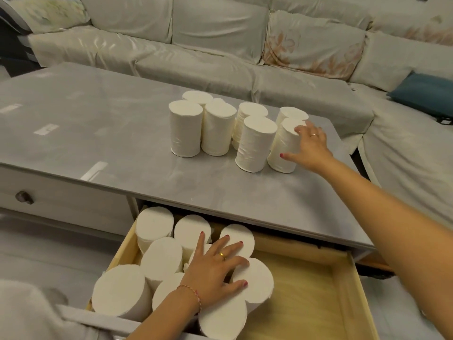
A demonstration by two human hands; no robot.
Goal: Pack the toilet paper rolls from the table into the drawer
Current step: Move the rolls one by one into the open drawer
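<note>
Left hand steadies the packed rolls; right hand reaches for the nearest roll on the table.

In the open drawer (318, 278), the left hand (215, 268) lies flat with fingers spread wide over the upright packed rolls (159, 258), holding nothing; the drawer's right half is bare. On the table (98, 123) seven more rolls stand on end, long axes vertical. The rightmost front roll (282, 148) tilts slightly, and the right hand (310, 147) is open against its right side, thumb low and fingertips at the top rim, not yet closed around it. That hand is the nearer one, so the grasp likely wraps in from the right.
</note>
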